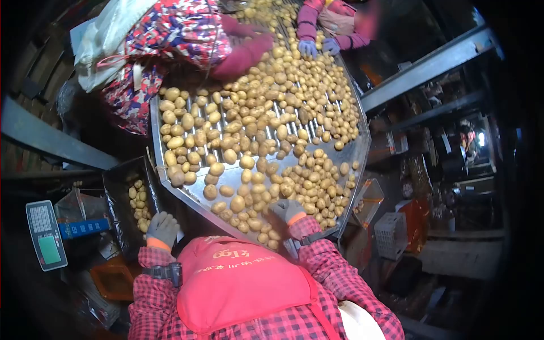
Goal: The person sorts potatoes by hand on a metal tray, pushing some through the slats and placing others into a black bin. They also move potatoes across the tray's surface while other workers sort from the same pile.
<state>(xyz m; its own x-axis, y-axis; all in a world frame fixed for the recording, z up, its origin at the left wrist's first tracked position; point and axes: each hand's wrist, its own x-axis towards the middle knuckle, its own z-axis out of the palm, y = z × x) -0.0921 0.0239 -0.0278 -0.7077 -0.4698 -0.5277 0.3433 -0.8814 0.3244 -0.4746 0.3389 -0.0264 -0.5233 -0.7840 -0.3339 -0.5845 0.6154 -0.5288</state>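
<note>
Potatoes (258, 191) in large numbers cover the metal sorting table (195, 203) and its roller bed. My right hand (287, 211), in a grey glove with an orange cuff, rests among the potatoes at the table's near edge; its fingertips are unclear, so any hold on a potato cannot be made out. My left hand (163, 228), gloved the same way, is at the right side of a dark-lined box (118, 198) that holds several potatoes. Its fingers point up and away from me, slightly apart, with nothing seen in them.
A scale (45, 235) and a blue-labelled bin (85, 228) stand at the left. An orange crate (113, 279) lies below them. Co-workers' arms (243, 54) and purple-gloved hands (318, 47) reach over the far potatoes. White (391, 235) and orange crates are at the right, below a metal beam (425, 71).
</note>
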